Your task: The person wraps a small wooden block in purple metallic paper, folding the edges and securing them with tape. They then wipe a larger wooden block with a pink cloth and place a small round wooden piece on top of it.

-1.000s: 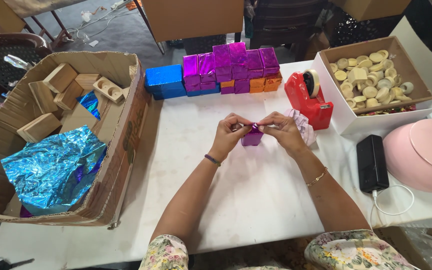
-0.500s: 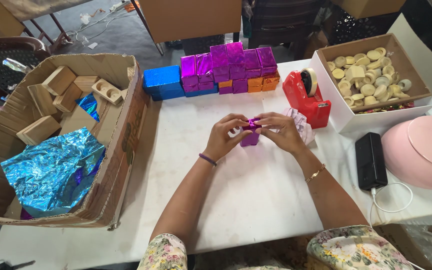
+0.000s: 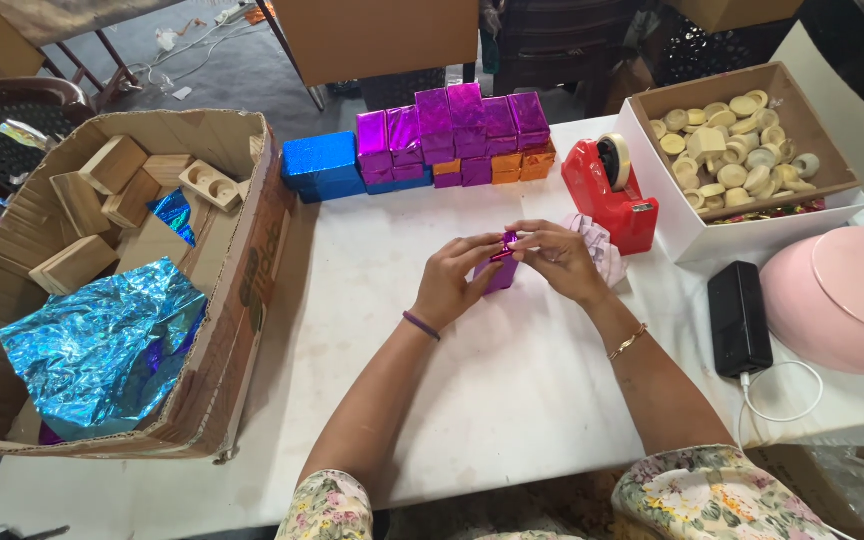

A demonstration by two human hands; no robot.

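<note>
A small block wrapped in shiny purple foil [image 3: 503, 268] stands on the white table [image 3: 512, 390], held from both sides. My left hand [image 3: 457, 283] grips its left side, fingers curled over the top. My right hand [image 3: 559, 260] pinches the foil at the top right edge. Behind them a row of wrapped blocks lines the far table edge: blue ones [image 3: 320, 166], purple ones [image 3: 452, 135] stacked higher, and orange ones [image 3: 524, 163].
A red tape dispenser [image 3: 609, 192] stands right of my hands, crumpled pinkish wrap [image 3: 602, 250] beside it. A box of round wooden pieces [image 3: 742, 140], a black power bank [image 3: 738, 304] and a pink lidded bowl [image 3: 842, 296] sit right. A cardboard box [image 3: 242, 290] with wooden blocks and blue foil sits left.
Both hands and the purple block have stayed near the table's middle; the fingers have shifted from pulling the foil apart to pressing it down over the block's top.
</note>
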